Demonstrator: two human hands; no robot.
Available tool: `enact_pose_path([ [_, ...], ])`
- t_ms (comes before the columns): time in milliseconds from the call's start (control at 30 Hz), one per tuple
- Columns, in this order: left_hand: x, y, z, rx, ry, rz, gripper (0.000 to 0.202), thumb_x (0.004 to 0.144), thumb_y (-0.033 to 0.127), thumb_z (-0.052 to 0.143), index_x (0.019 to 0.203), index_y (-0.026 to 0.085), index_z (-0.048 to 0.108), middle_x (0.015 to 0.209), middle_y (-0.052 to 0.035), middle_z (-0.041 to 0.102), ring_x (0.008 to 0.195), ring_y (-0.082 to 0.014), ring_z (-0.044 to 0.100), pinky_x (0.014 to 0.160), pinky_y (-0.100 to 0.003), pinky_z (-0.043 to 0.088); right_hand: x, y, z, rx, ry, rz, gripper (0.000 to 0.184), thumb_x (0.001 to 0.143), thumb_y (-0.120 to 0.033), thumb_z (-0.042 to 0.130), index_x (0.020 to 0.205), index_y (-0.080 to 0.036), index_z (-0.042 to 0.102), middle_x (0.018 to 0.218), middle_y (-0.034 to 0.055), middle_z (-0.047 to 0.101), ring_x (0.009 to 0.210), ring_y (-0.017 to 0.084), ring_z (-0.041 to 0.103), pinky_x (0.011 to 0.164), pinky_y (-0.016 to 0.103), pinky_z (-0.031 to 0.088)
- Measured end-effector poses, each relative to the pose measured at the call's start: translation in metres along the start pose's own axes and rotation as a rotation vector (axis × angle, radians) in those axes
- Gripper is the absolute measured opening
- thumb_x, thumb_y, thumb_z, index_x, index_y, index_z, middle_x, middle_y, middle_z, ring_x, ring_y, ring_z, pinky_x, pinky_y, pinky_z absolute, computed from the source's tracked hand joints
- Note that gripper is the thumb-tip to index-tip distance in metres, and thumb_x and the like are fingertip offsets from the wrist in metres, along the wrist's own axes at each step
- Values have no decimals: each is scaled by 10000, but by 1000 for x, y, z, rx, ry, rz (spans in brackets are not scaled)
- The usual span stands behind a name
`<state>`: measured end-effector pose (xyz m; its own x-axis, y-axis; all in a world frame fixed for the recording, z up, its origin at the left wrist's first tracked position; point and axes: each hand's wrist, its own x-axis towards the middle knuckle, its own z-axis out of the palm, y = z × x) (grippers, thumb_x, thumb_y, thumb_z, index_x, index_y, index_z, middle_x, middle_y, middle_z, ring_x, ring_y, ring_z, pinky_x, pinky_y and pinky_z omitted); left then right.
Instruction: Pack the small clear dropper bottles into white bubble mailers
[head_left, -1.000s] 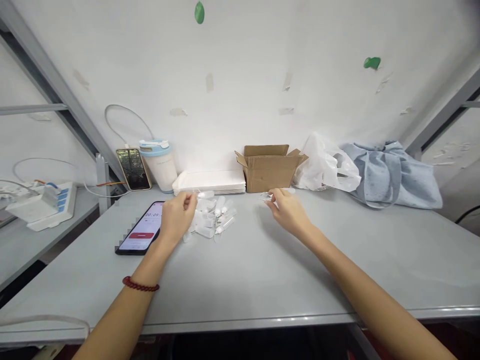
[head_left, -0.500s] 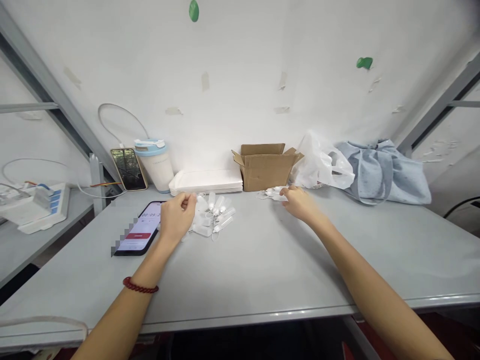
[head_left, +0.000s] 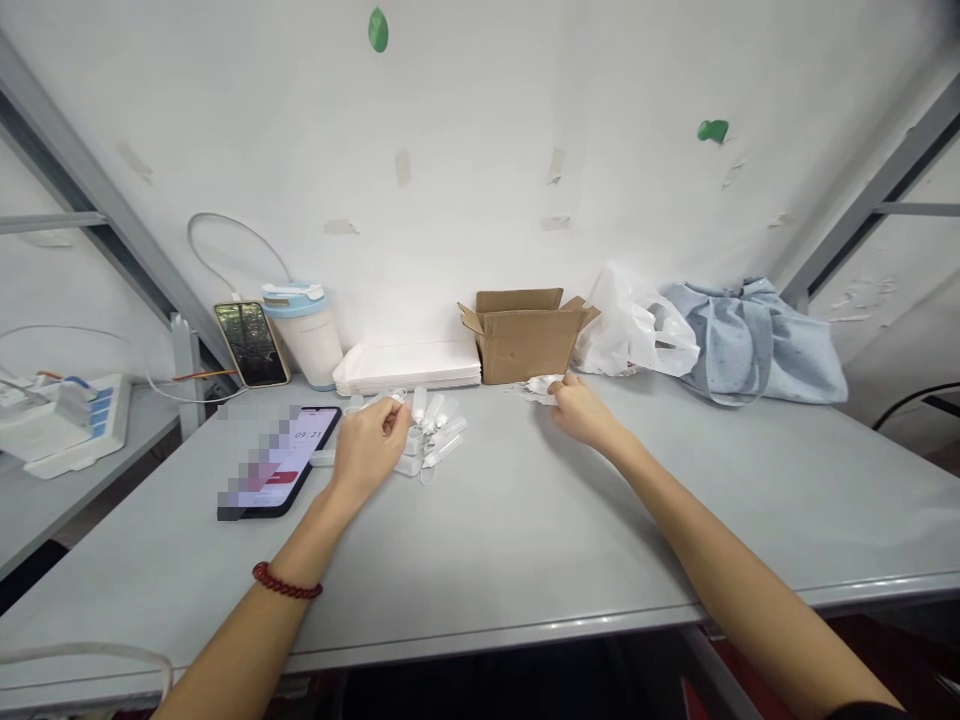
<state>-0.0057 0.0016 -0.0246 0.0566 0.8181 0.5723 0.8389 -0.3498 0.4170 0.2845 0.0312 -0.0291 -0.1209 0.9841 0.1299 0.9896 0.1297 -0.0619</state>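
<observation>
My left hand [head_left: 369, 446] has its fingers curled in a pinch on a small clear plastic tube, right beside a pile of several small clear tubes [head_left: 433, 432] on the grey table [head_left: 525, 520]. A red bead bracelet sits on that wrist. My right hand [head_left: 579, 413] reaches far forward, fingers closed on a few small white pieces [head_left: 537, 387] lying in front of the open cardboard box [head_left: 525, 335].
A phone [head_left: 276, 472] with a timer lies left of my left hand. At the back stand another phone [head_left: 251, 343], a blue-lidded cup [head_left: 304, 332], stacked white trays [head_left: 409, 364], a white plastic bag [head_left: 637, 325] and a blue cloth bag [head_left: 750, 340]. A power strip [head_left: 64, 425] lies far left.
My right hand moved forward to the white pieces by the box and stays there. My left hand shifted slightly right, towards the tube pile. The view drifted a little.
</observation>
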Motion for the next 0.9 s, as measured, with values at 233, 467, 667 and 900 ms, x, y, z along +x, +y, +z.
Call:
enact_pose_path([
  [233,-1,2,-1,-15,-21,7,303,836,330,435,583,178,505,534,14,530,522,-118,455,536,-232,301,-1,4,-2,46,4,-29,211,760,-68,504,918,-85,642,1058,209,546,1032,301,473,820,379,383],
  [467,-3,10,-2,-47,-50,1,308,836,333,430,577,180,495,506,22,493,494,-114,422,534,-237,310,-9,-12,-15,256,30,-177,171,834,-178,474,919,-117,609,928,105,630,839,184,566,725,269,413],
  [667,-6,23,-2,-423,-244,-119,253,809,374,472,827,159,604,588,10,561,539,-124,500,533,-230,371,-32,-53,-27,790,-32,-372,256,896,-280,395,918,-155,617,824,33,625,770,145,566,689,252,427],
  [900,-4,31,-5,-727,-616,-294,370,811,450,439,842,124,611,576,-4,577,424,-89,418,454,-229,337,-43,-70,-29,891,-87,-403,275,897,-266,389,935,-159,640,813,38,609,747,147,555,697,269,425],
])
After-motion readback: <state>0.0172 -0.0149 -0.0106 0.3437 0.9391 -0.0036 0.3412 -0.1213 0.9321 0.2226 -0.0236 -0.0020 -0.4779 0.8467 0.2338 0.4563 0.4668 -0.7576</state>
